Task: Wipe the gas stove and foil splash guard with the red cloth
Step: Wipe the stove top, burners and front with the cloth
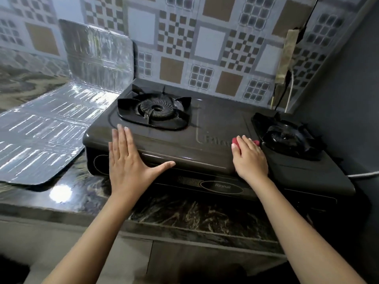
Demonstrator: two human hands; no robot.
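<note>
Our left hand (pixel 127 160) lies flat, fingers straight, on the gas stove (pixel 205 128) front edge, our right hand (pixel 249 158) at its 3 o'clock grips the bunched red cloth (pixel 235 140) against the top beside the right burner (pixel 287 136), so we judge stove wiping underway, with the foil splash guard (pixel 61 119) at 10 o'clock not yet done.

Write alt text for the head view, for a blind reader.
A right hand holds a red cloth on the middle of a dark two-burner gas stove, while the left hand lies flat on its front left. A foil splash guard sits to the stove's left.
</note>
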